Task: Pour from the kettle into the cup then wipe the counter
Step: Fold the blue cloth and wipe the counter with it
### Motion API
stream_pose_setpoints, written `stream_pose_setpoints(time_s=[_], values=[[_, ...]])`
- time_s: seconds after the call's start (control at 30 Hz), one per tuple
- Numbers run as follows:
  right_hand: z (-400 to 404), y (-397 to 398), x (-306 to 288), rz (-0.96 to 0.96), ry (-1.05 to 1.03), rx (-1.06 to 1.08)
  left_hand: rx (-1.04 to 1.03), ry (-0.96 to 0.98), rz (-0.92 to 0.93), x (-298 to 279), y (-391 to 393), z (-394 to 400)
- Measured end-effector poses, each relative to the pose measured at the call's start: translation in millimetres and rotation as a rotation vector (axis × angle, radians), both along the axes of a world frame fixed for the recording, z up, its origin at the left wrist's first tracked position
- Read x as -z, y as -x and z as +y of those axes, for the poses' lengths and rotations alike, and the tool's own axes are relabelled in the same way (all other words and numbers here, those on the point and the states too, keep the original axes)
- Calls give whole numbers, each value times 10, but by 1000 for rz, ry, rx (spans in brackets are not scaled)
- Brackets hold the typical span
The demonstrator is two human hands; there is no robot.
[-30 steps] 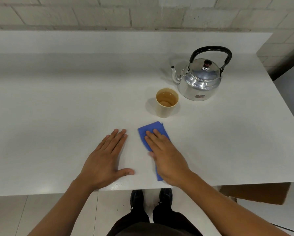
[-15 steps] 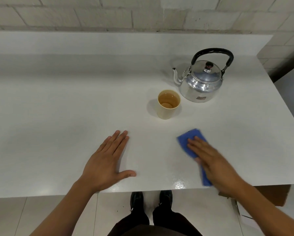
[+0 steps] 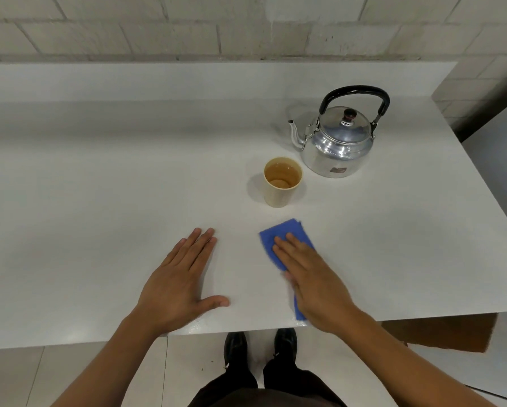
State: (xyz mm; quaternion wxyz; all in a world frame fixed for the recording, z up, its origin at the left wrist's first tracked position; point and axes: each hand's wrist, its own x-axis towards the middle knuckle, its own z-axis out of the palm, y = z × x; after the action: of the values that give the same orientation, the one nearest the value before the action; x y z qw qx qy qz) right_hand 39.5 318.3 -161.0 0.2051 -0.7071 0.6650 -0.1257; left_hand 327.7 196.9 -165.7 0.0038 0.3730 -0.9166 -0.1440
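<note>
A shiny metal kettle (image 3: 339, 142) with a black handle stands upright at the back right of the white counter (image 3: 99, 186), spout pointing left. A beige cup (image 3: 282, 182) holding brownish liquid sits just in front of the kettle's spout. My right hand (image 3: 311, 277) lies flat, fingers together, pressing a folded blue cloth (image 3: 284, 233) onto the counter near the front edge, below the cup. My left hand (image 3: 182, 283) rests flat on the counter to the left, fingers extended, thumb out, holding nothing.
The counter's front edge runs just under my wrists; its right edge slants away past the kettle. A raised white backsplash (image 3: 187, 80) and brick wall close the back. A brown cardboard box (image 3: 440, 333) sits below the counter at right. My black shoes (image 3: 258, 345) show on the tiled floor.
My right hand slid the blue cloth right across the counter, then back left to below the cup. The left hand stayed flat in place.
</note>
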Motion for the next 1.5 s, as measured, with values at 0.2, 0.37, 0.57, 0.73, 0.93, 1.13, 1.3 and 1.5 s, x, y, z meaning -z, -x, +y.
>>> stream_pose_setpoints(time_s=[0.2,0.37,0.57,0.73,0.93,1.13,1.3,1.5], values=[[51,78,-186,-39,-47,-219,-46,-52,89,-29,29,-1],[72,94,-399,-321,134,168,-214,-96,287,-219,320,-23],[234,244,-431,-115,53,508,-205,-126,385,-286,860,41],[472,234,-445,-31,-196,576,-193,-168,284,-272,1166,172],[611,69,-464,84,-275,501,-201,-211,250,-273,1216,331],[476,45,-530,-25,-332,493,-230,-277,247,-281,947,479],[232,-51,-569,-180,-321,461,-363,-302,239,-303,573,503],[-251,-224,-640,-552,-209,431,-624,-286,386,-426,154,254]])
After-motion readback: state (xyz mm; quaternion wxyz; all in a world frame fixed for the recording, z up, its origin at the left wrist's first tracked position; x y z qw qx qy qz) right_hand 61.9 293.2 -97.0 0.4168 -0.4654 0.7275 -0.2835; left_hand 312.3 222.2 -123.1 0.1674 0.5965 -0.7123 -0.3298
